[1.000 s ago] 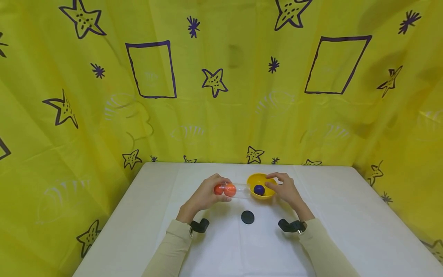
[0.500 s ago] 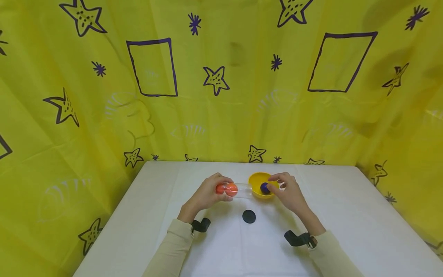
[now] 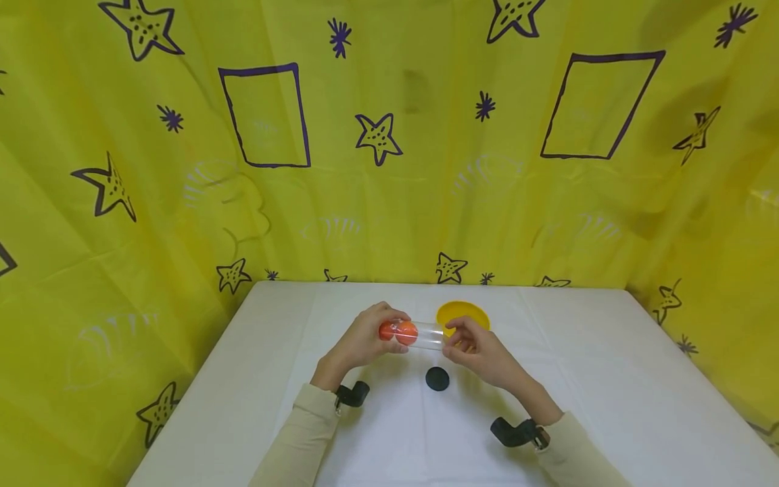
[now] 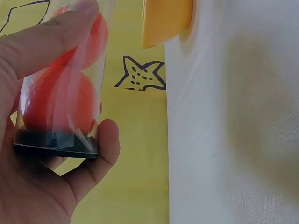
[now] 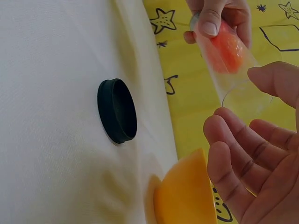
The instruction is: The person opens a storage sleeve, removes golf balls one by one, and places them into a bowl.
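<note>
My left hand (image 3: 395, 333) grips a clear tube (image 3: 428, 335) held sideways above the table, its closed black end (image 4: 56, 142) against my palm. Two orange balls (image 3: 406, 332) sit inside near that end. My right hand (image 3: 453, 336) hovers at the tube's open mouth (image 5: 246, 99) with its fingers (image 5: 233, 140) loosely curved; the right wrist view shows nothing between them. A yellow bowl (image 3: 465, 311) stands just behind this hand, its near part hidden by it. No blue ball shows in any view.
A loose black cap (image 3: 437, 379) lies on the white table (image 3: 608, 379) below the tube. A yellow curtain (image 3: 389, 169) with stars and squares surrounds the table on three sides.
My right hand has left the bowl and moved left and nearer, to the tube's open end. The blue ball seen in the bowl before is out of sight. The left hand stays put.
</note>
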The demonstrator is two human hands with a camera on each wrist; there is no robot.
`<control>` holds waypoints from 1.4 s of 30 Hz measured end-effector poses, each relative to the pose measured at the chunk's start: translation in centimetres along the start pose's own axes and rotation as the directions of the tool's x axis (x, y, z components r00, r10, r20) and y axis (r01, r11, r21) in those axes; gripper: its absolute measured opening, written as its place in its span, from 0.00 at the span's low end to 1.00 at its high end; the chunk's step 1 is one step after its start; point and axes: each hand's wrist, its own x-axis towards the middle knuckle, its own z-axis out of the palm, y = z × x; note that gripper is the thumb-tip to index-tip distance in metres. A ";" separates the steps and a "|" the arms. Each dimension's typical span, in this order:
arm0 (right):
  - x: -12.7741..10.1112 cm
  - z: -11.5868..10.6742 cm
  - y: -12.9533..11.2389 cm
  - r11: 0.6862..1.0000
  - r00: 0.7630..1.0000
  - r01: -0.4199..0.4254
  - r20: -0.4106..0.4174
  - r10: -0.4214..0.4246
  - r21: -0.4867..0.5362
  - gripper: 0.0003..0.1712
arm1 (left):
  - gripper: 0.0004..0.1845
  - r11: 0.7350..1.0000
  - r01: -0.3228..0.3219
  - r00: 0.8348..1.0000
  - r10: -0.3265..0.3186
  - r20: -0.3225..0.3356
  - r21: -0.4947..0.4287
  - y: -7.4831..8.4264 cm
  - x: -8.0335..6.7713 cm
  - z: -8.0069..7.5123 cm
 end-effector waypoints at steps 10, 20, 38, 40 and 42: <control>-0.1 0.4 0.3 0.999 0.999 0.015 0.034 -0.016 0.028 0.30 | 0.26 0.999 -0.032 0.999 0.032 0.002 0.025 -0.1 0.0 0.0; 0.0 -0.1 0.5 0.999 1.000 0.023 0.005 -0.023 0.025 0.26 | 0.27 1.000 -0.023 1.000 0.023 0.003 0.008 0.2 0.2 -0.1; 0.0 -0.8 0.8 0.998 0.999 0.001 0.042 -0.003 0.055 0.27 | 0.26 1.000 -0.022 1.000 0.022 0.022 -0.009 0.1 0.0 0.2; 0.0 -0.8 0.8 0.998 0.999 -0.005 0.043 0.003 0.058 0.27 | 0.26 1.000 -0.024 0.999 0.024 0.022 -0.005 0.1 -0.1 0.1; 0.1 -0.7 0.9 0.999 0.999 -0.015 0.046 0.013 0.050 0.27 | 0.26 1.000 -0.028 0.999 0.028 0.021 0.000 0.1 -0.1 0.1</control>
